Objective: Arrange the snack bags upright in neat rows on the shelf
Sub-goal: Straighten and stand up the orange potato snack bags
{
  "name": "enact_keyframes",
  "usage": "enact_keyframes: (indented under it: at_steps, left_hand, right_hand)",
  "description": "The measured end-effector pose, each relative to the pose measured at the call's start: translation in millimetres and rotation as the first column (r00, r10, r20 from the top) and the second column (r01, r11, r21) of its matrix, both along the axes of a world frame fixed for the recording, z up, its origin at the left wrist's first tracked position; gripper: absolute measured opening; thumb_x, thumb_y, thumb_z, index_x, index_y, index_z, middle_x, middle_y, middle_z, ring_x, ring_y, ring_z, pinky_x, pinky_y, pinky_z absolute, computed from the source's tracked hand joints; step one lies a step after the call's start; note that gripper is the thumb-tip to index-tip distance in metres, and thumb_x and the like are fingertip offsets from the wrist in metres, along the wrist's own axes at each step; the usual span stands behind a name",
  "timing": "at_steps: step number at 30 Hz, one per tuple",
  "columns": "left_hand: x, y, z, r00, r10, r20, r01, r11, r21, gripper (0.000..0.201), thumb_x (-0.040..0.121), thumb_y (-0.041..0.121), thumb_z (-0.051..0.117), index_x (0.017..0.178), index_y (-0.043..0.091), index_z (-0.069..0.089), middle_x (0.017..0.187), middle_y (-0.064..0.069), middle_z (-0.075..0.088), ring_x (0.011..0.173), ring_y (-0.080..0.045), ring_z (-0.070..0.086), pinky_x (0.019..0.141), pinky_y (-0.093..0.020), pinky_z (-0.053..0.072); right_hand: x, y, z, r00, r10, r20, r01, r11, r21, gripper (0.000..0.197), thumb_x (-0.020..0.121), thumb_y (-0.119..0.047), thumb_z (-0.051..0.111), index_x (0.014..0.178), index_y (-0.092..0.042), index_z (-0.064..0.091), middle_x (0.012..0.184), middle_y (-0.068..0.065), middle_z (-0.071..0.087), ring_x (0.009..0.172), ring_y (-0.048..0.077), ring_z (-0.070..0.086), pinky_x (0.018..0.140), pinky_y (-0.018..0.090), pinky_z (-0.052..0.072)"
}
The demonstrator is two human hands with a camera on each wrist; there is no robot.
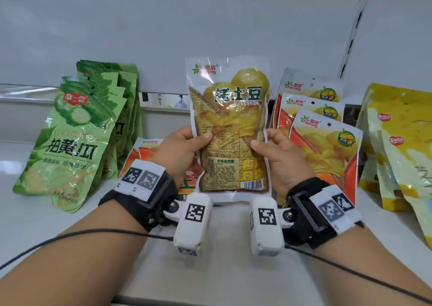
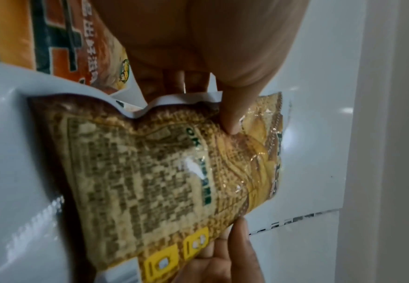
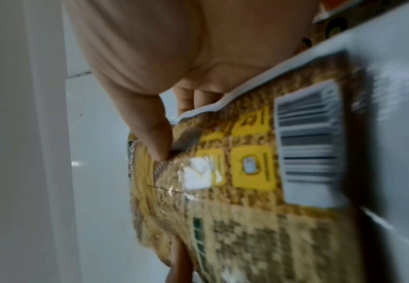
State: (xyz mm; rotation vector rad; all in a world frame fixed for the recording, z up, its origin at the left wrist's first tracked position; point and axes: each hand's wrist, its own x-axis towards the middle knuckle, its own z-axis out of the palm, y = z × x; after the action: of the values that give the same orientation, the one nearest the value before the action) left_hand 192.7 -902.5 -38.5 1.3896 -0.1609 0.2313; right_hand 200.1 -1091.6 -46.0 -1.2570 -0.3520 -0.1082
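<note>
Potato bag (image 1: pixel 228 128) upright, pinched between both hands' fingers (image 1: pixel 205 136)

Left wrist cam: left hand (image 2: pixel 198 38) pinches a yellow-brown snack bag (image 2: pixel 150 162) at one edge, thumb (image 2: pixel 232 114) pressed into the printed face, other fingers behind the white seam. Printed side with dense text block and yellow icon squares faces the camera. The right hand (image 2: pixel 222 258) grips the bag's opposite edge, fingers wrapped behind it. An orange snack bag (image 2: pixel 53 38) sits beyond the left hand, on the white shelf (image 2: pixel 4 153). White back panel (image 2: pixel 319 134) behind. Slight blur.
</note>
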Motion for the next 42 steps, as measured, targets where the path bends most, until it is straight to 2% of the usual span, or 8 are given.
enact_keyframes:
  at_steps: [7, 13, 17, 29, 34, 37, 40, 42]
  left_hand:
    - [-15.1, -5.9, 15.2, 0.995, -0.066, 0.079, 0.065, 0.998, 0.022, 0.018, 0.088, 0.003, 0.057, 0.099, 0.014, 0.067, 0.074, 0.002, 0.073, 0.056, -0.006, 0.064, 0.052, -0.018, 0.051]
    - [-19.7, -0.1, 20.5, 0.995, 0.036, 0.091, -0.039, 0.999, 0.029, 0.025, 0.087, 0.002, 0.06, 0.081, 0.02, 0.076, 0.085, -0.01, 0.075, 0.075, -0.023, 0.071, 0.067, -0.034, 0.058]
    - [-25.7, -1.5, 17.5, 0.995, 0.055, 0.083, -0.06, 0.996, 0.065, 0.027, 0.087, -0.001, 0.059, 0.084, 0.021, 0.076, 0.09, -0.012, 0.074, 0.082, -0.028, 0.069, 0.08, -0.042, 0.056]
    - [-36.9, -4.9, 19.0, 0.992, 0.09, 0.086, -0.093, 0.995, 0.035, 0.031, 0.088, -0.005, 0.054, 0.085, 0.018, 0.074, 0.083, -0.01, 0.074, 0.073, -0.022, 0.069, 0.072, -0.036, 0.059]
    - [-41.5, -7.5, 22.9, 0.975, 0.182, 0.125, -0.182, 0.983, -0.008, 0.022, 0.09, -0.001, 0.054, 0.086, 0.014, 0.069, 0.073, -0.003, 0.072, 0.063, -0.016, 0.067, 0.06, -0.029, 0.056]
    - [-44.4, -9.5, 33.0, 0.965, 0.202, 0.168, -0.192, 0.978, -0.075, 0.022, 0.093, 0.002, 0.052, 0.085, 0.015, 0.069, 0.072, -0.002, 0.072, 0.063, -0.014, 0.067, 0.058, -0.027, 0.055]
    - [-47.2, -19.9, 38.4, 0.987, 0.066, 0.149, -0.065, 0.998, -0.01, 0.023, 0.096, 0.022, 0.05, 0.108, 0.016, 0.068, 0.091, -0.007, 0.071, 0.074, -0.017, 0.068, 0.065, -0.031, 0.056]
    - [-48.2, -25.0, 37.4, 0.994, -0.013, 0.105, 0.011, 1.0, 0.024, 0.035, 0.095, 0.036, 0.048, 0.115, 0.013, 0.064, 0.092, -0.008, 0.07, 0.075, -0.016, 0.067, 0.068, -0.029, 0.056]
  right_hand:
    - [1.8, -4.0, 3.1, 1.0, 0.001, 0.015, -0.001, 0.999, 0.044, 0.036, 0.079, 0.015, 0.058, 0.1, -0.014, 0.061, 0.08, 0.004, 0.074, 0.072, 0.018, 0.07, 0.068, 0.034, 0.057]
    - [-2.7, 0.7, 5.7, 0.999, 0.044, 0.02, -0.046, 0.994, 0.098, 0.021, 0.088, -0.01, 0.059, 0.076, -0.022, 0.071, 0.072, -0.002, 0.072, 0.063, 0.011, 0.067, 0.055, 0.023, 0.053]
    - [-4.7, -1.4, 9.1, 0.999, 0.008, 0.048, -0.015, 0.986, 0.163, 0.02, 0.09, -0.003, 0.054, 0.087, -0.017, 0.066, 0.071, -0.005, 0.071, 0.061, 0.009, 0.066, 0.052, 0.02, 0.051]
    - [-9.7, 1.1, 12.1, 0.998, -0.057, 0.004, 0.055, 0.986, 0.158, 0.018, 0.089, -0.004, 0.056, 0.099, -0.018, 0.061, 0.072, -0.007, 0.067, 0.062, 0.007, 0.061, 0.05, 0.02, 0.048]
    - [-10.5, -1.0, 13.8, 0.983, -0.185, 0.02, 0.183, 0.981, 0.061, 0.021, 0.085, -0.012, 0.065, 0.098, -0.024, 0.054, 0.082, -0.007, 0.057, 0.076, 0.008, 0.054, 0.066, 0.024, 0.041]
    - [-20.1, 5.1, 14.8, 0.995, -0.001, 0.097, 0.013, 0.993, -0.117, 0.015, 0.083, -0.026, 0.067, 0.094, -0.026, 0.057, 0.089, -0.007, 0.061, 0.079, 0.008, 0.056, 0.069, 0.024, 0.044]
    - [-26.6, 13.3, 10.7, 0.959, 0.274, 0.066, -0.245, 0.926, -0.286, 0.065, 0.059, -0.057, 0.078, 0.111, -0.028, 0.051, 0.111, 0.002, 0.061, 0.092, 0.012, 0.062, 0.077, 0.029, 0.052]
    - [-26.6, 17.3, 8.6, 0.956, 0.282, 0.079, -0.25, 0.926, -0.282, 0.065, 0.059, -0.042, 0.08, 0.114, -0.029, 0.048, 0.117, 0.005, 0.061, 0.094, 0.012, 0.065, 0.078, 0.026, 0.055]
